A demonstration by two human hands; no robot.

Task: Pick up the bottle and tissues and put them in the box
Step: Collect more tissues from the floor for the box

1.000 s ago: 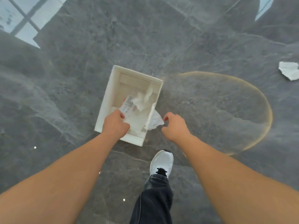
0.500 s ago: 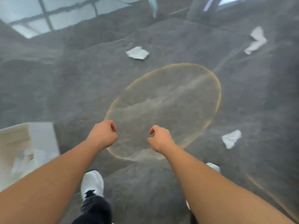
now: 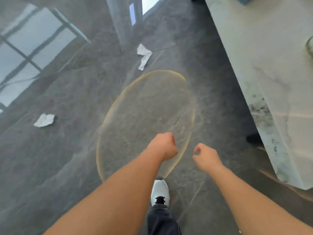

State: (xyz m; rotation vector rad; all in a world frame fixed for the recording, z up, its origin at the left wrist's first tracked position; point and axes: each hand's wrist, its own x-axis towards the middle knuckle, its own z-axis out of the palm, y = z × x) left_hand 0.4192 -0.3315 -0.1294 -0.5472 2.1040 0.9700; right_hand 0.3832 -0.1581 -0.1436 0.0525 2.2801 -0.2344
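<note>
Two crumpled white tissues lie on the dark grey marble floor: one tissue [image 3: 44, 120] at the left, a longer tissue [image 3: 144, 55] farther ahead near the top middle. My left hand [image 3: 163, 146] is curled into a loose fist with nothing in it, held over the near rim of a tan ring on the floor. My right hand [image 3: 205, 156] hangs beside it, fingers loosely bent and apart, empty. The box and the bottle are out of view.
A tan oval ring mark [image 3: 145, 122] spreads over the floor ahead. A white marble block [image 3: 264, 78] fills the right side, its corner close to my right arm. My white shoe [image 3: 160, 190] steps forward below the hands. Window reflections shine at the left.
I have let go of the box and turned away from it; it slid out of view to the left. Both hands came away empty. The marble block has come into view at the right.
</note>
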